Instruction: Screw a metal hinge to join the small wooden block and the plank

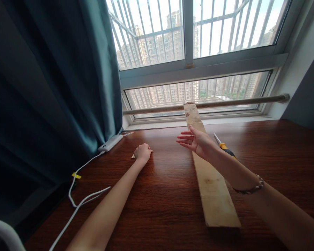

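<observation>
My left hand point(142, 153) rests closed on the dark wood tabletop, left of the middle. A small pale triangular piece point(133, 156) shows beside its knuckles; the fingers hide whatever they may hold. My right hand point(196, 140) is open, fingers stretched to the left and apart, with nothing in it. Under that hand and forearm runs a long pale wooden board point(214, 195); its far end leans on the rail by the window. Just right of my right wrist lies a screwdriver point(225, 148) with a yellow and black handle, partly covered by the forearm.
A white power strip point(111, 143) lies at the back left, its white cable point(78, 205) looping down the left side. Near it is a yellow tag point(76, 175). A blue curtain point(102, 69) hangs at the left. A horizontal rail point(232, 103) crosses before the barred window.
</observation>
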`<state>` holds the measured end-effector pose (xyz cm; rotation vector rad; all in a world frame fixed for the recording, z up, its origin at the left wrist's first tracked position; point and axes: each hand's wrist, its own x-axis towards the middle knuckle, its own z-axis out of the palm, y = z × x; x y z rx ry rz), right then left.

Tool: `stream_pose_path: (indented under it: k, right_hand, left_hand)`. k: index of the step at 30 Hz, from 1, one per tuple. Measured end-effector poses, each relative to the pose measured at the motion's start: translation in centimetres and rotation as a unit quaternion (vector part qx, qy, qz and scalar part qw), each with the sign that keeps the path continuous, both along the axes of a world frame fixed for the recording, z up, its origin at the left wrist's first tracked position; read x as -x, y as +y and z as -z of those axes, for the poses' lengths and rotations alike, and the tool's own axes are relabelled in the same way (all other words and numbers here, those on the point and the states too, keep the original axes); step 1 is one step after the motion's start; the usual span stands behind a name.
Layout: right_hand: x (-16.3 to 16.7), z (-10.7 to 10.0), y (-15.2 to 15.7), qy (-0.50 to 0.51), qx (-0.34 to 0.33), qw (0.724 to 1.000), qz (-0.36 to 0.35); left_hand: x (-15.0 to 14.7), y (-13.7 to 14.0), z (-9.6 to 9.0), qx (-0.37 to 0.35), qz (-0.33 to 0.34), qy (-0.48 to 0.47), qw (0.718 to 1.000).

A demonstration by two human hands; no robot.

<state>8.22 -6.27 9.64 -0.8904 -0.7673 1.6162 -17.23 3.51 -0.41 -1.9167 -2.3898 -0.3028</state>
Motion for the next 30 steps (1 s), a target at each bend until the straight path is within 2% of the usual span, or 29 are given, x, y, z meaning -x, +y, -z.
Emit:
stream_pose_path:
  k: [2,4,7,9,12,16,17,19,20,22,23,25,27,29,30]
  right_hand:
    - [-0.8,-0.7,0.1,-0.001,-0.011,1.0,0.005]
    - [-2.1,-1.3,0.4,-0.021,-0.042,0.999,0.006]
    - [-4.8,-2.1,1.1,-0.12,-0.127,0.984,0.026]
    - [-6.5,-2.4,1.5,-0.233,-0.173,0.955,0.064]
    - [-8.4,-2.4,2.2,-0.385,-0.19,0.895,0.12]
    - [-10.8,-1.3,3.8,-0.488,-0.188,0.842,0.129]
    - [-11.5,-0.9,4.3,-0.536,-0.176,0.817,0.12]
    - [-12.8,0.3,5.4,-0.658,-0.112,0.74,0.078]
    - [-13.4,0.9,5.8,-0.71,-0.062,0.7,0.048]
    - [-14.0,2.3,6.4,-0.774,0.036,0.632,-0.009]
    - [-14.0,2.9,6.5,-0.79,0.075,0.608,-0.031]
    - [-13.8,4.1,6.6,-0.805,0.118,0.579,-0.054]
    - [-13.4,5.3,6.7,-0.806,0.133,0.575,-0.054]
    - [-13.3,6.5,7.1,-0.783,0.137,0.607,-0.026]
    - [-13.4,7.1,7.3,-0.762,0.129,0.635,-0.006]
  left_hand:
    - [-0.1,-0.2,0.1,-0.011,0.006,0.012,1.0]
    - [-0.5,-0.6,0.2,-0.035,0.04,0.031,0.998]
    - [-2.0,-1.8,0.8,-0.092,0.153,0.045,0.983]
    - [-3.6,-2.8,1.2,-0.125,0.241,0.029,0.962]
    - [-6.4,-4.1,1.9,-0.141,0.35,-0.037,0.925]
    - [-10.3,-4.3,2.2,-0.131,0.404,-0.167,0.89]
    - [-11.1,-4.1,2.1,-0.124,0.404,-0.205,0.883]
    - [-12.8,-3.2,2.0,-0.112,0.389,-0.298,0.864]
    - [-13.6,-2.7,1.8,-0.105,0.37,-0.363,0.849]
    - [-15.1,-1.5,1.7,-0.085,0.312,-0.506,0.799]
    - [-15.8,-0.9,1.7,-0.071,0.281,-0.571,0.768]
    - [-17.1,0.0,2.0,-0.045,0.25,-0.642,0.724]
    - [-18.0,0.4,2.4,-0.024,0.244,-0.677,0.694]
    - [-18.4,0.5,3.0,-0.002,0.238,-0.712,0.661]
    - [-18.4,0.4,3.2,0.009,0.236,-0.726,0.646]
